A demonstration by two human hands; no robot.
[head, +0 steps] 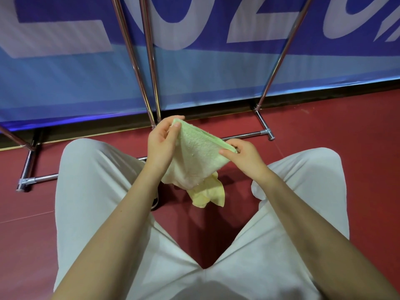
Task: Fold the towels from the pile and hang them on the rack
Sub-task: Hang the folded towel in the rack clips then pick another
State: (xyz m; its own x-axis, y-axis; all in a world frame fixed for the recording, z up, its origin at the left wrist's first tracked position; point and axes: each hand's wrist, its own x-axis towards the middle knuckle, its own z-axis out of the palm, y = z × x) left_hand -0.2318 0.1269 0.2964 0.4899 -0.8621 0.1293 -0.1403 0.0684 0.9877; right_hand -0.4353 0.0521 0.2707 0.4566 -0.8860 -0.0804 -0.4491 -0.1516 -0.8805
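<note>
Green towel pinched at two corners: left hand far corner, right hand near. Pull edge taut, match corners, then fold. Yellow towel beneath on floor.

Left hand and right hand pinch opposite corners of green towel (folded, hanging); yellow towel on red floor, chrome rack behind.

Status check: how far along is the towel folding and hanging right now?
Nothing hangs on the visible parts of the chrome rack, so no towel looks finished. In hand: the left hand and right hand pinch the corners of a green towel, partly folded. Left: finish it, hang it, then the yellow towel on the floor.
</note>
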